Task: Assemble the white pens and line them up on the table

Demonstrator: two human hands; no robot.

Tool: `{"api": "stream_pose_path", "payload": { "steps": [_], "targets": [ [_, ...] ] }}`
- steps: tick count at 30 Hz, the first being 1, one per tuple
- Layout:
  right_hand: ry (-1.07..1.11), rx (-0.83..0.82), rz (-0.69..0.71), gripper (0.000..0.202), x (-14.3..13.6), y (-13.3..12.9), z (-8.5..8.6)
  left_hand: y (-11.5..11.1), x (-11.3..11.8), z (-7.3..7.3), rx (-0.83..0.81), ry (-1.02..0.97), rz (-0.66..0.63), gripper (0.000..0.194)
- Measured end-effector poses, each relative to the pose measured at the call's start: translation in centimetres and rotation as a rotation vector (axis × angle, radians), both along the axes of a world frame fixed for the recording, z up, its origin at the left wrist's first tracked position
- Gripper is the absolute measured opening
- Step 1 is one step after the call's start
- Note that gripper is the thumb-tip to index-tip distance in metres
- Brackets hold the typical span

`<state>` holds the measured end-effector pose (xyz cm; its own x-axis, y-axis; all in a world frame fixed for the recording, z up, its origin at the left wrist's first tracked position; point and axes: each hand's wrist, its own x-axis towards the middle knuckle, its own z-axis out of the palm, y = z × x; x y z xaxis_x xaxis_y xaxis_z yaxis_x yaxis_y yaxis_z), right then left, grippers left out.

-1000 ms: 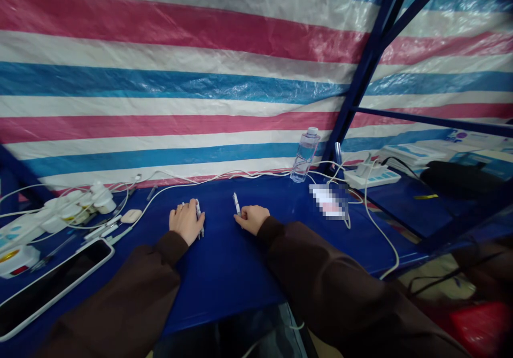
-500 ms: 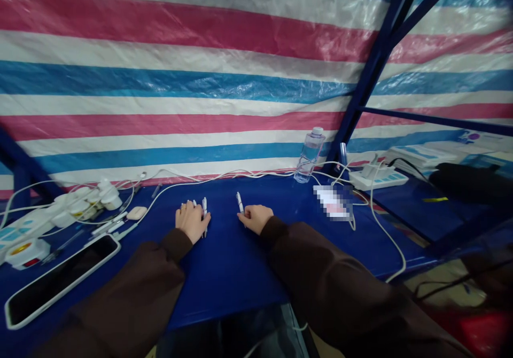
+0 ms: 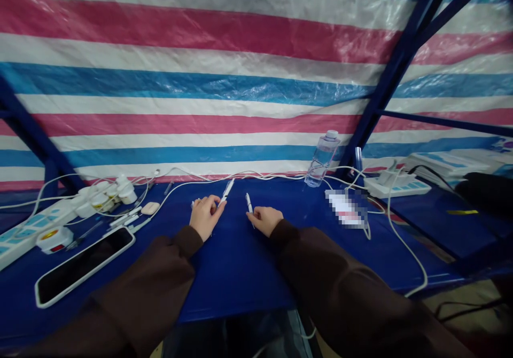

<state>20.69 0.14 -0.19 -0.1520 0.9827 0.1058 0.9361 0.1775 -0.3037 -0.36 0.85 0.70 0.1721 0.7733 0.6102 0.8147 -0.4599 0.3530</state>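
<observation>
A white pen (image 3: 228,188) slants up and to the right from the fingertips of my left hand (image 3: 206,217), pinched between thumb and fingers. Part of another white item shows at that hand's left edge, mostly hidden. To the right, my right hand (image 3: 266,219) rests on the blue table (image 3: 236,278) with its fingers closed round a second white pen (image 3: 249,203), which points up and slightly left. The two hands are apart, with bare blue surface between them.
At the left lie a phone (image 3: 84,266), a power strip (image 3: 34,227) with plugs, a small square case (image 3: 150,208) and more pens. A water bottle (image 3: 321,158), a blurred card (image 3: 347,208) and another power strip (image 3: 396,185) stand or lie right. Cables run along the back.
The pen at my left hand has gone from nearly upright beside the thumb to a slant up and right, held in the fingertips. The whole view has shifted, moving everything rightward.
</observation>
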Motion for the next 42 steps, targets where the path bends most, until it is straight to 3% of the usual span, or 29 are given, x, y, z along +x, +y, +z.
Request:
{"api": "stream_pose_path", "payload": {
  "steps": [7,10,14,17,21,25,30,34,38,42],
  "targets": [
    [0.09,0.053,-0.024,0.04,0.03,0.08,-0.22,-0.4,0.3,0.06,0.071,-0.173,-0.046,0.019],
    [0.159,0.153,0.0,0.033,0.05,0.15,-0.4,-0.59,0.42,0.1,0.142,-0.223,-0.081,0.013],
    [0.24,0.407,0.101,0.018,0.13,0.34,-0.54,-0.8,0.29,0.27,0.154,-0.218,-0.21,0.007],
    [0.267,0.527,0.213,0.024,0.27,0.44,-0.43,-0.84,0.17,0.32,0.164,-0.183,-0.309,0.013],
    [0.237,0.569,0.317,0.038,0.35,0.41,-0.15,-0.57,0.19,0.08,0.187,-0.147,-0.422,0.016],
    [0.192,0.545,0.424,0.038,0.22,0.36,-0.09,-0.25,0.18,-0.14,0.21,-0.107,-0.505,0.016],
    [0.229,0.486,0.494,0.029,0.16,0.43,-0.18,-0.33,0.16,0.08,0.177,-0.011,-0.467,0.016],
    [0.236,0.461,0.504,0.023,0.18,0.41,-0.07,-0.59,0.32,0.28,0.149,-0.049,-0.438,0.014],
    [0.238,0.492,0.464,0.026,0.23,0.53,-0.05,-0.61,0.5,0.24,0.105,-0.138,-0.46,0.015],
    [0.21,0.521,0.406,0.029,0.29,0.7,-0.15,-0.31,0.45,-0.11,0.08,-0.174,-0.382,0.015]
  ]
}}
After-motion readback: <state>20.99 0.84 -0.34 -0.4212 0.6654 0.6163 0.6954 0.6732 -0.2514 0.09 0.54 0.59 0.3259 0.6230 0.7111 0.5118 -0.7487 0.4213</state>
